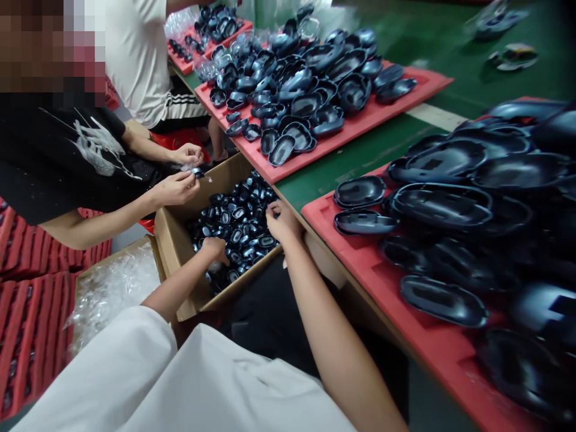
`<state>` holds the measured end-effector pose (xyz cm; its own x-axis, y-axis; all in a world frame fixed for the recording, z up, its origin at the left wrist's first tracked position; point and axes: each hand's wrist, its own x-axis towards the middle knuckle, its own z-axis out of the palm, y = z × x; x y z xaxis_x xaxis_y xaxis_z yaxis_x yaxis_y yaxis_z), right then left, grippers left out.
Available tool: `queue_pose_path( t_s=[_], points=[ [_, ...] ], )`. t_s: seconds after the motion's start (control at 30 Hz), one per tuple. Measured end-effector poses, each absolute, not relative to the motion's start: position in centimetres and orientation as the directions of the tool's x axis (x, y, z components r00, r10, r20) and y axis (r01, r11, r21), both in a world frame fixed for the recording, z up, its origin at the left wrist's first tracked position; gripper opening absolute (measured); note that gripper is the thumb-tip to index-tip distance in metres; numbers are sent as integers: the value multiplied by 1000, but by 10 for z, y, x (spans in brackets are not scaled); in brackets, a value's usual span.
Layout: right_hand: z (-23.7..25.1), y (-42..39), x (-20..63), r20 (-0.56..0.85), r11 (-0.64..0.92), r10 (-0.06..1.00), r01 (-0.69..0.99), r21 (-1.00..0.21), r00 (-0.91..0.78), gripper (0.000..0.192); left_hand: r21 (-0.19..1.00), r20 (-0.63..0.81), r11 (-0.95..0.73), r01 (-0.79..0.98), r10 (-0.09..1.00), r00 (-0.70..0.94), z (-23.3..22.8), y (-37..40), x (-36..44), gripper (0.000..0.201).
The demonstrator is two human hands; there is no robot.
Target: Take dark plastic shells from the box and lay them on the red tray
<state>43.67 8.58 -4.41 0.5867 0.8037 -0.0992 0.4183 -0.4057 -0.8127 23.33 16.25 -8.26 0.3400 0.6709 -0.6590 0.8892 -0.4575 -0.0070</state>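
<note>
White sleeve (135,372); hands (245,234) among glossy black shells (238,225).

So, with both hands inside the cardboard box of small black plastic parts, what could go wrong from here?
1. The brown cardboard box sits tilted beside the green table; leaning on it might tip it and spill the small glossy black plastic shells.
2. The left hand and right hand dig among loose parts, so scratches seem possible.
3. A co-worker's hands work over the same box; hands could collide.
</note>
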Motion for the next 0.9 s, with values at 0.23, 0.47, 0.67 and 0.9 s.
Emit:
queue_pose_path(
  t_s=[0.23,0.47,0.67,0.9],
  points=[
    [-43,83,438,-93,-371,814,390,-843,574,12,-9,-624,-445,895,703,343,-82,161,236,23],
    [-33,72,433,-83,-204,956,433,-878,282,17,511,-384,-304,804,756,530,-37,186,238,26],
    [-32,65,430,-5,-29,999,574,-818,44,23,919,-311,128,373,817,486,-29,178,254,29],
    [-36,70,425,146,84,981,393,-916,130,48,946,-290,131,297,751,594,-36,158,258,43]
  ],
)
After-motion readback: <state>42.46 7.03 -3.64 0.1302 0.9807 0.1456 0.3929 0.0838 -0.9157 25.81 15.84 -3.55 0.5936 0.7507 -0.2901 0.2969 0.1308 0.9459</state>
